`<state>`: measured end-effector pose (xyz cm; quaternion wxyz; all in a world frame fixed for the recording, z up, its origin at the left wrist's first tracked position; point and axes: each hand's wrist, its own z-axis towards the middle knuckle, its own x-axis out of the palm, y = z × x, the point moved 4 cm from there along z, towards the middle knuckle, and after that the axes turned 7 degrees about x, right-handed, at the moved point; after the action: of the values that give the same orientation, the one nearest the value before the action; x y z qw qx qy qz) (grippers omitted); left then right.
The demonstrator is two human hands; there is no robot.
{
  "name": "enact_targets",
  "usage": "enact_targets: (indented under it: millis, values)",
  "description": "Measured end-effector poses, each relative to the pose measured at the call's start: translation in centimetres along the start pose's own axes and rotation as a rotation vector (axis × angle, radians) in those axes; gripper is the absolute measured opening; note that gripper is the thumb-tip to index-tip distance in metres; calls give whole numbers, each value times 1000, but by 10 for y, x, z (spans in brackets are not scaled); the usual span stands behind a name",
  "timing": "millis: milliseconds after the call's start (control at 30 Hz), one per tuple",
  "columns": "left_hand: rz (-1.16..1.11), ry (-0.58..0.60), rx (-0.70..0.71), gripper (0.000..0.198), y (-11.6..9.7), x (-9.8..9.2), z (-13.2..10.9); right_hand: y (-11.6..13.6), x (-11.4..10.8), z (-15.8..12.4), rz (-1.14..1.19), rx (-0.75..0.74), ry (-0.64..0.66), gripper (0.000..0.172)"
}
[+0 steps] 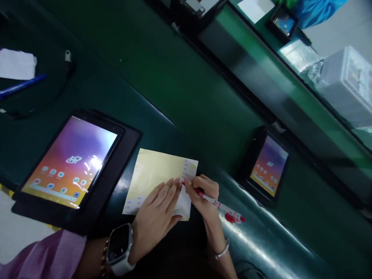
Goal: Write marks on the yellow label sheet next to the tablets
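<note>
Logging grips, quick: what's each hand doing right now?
Left hand: open, resting on the yellow paper.
Right hand: closed, holding the red-and-white pen.

We count two tablets (72, 159) lit purple and orange, at 9 and 3 o'clock. One yellowish sheet (158, 166). One red-and-white pen (222, 207), one blue pen (23, 85). One watch (119, 244). One beaded bracelet (104, 255), one silvery bracelet (223, 253). One pale plastic box (337, 81).

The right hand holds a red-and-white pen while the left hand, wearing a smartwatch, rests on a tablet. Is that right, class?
The resting place is wrong: the head view shows the left hand, with its smartwatch, on yellowish paper. The right hand holds the pen.
</note>
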<state>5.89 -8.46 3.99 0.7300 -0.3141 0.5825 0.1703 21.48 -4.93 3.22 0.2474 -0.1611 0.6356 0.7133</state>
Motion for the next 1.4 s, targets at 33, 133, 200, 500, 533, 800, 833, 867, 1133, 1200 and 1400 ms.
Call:
enact_targets:
  millis: [33,133,200,500,533,800,833,867,1133,1200,1400]
  values:
    - [-1,-2,-2,61,0,0,0,0,0,0,1,-3,-2,47]
    - [-4,5,0,62,1,0,-1,1,0,0,6,-2,-7,47]
    - [-7,13,1,62,1,1,-2,1,0,0,9,-1,-4,47]
    - [-14,7,-5,61,1,-1,0,-1,-1,-1,1,11,-15,48]
    - [-15,3,-6,61,1,-1,0,-1,-1,-1,1,13,-16,48]
    - [-12,-7,-7,61,2,-2,0,-2,-1,-3,25,27,-29,47]
    - [-13,-7,-9,60,2,-2,0,-3,-1,-3,29,30,-38,46]
    - [-14,-9,-12,60,2,-3,0,-3,-1,-3,31,33,-47,46]
    - [-4,-13,-10,61,2,-3,0,-4,-2,-2,31,24,-39,46]
    - [-4,-12,-10,61,2,-2,0,-4,-2,-2,32,26,-38,46]
    - [0,0,-12,62,2,-2,0,-2,-3,-3,30,37,-42,47]
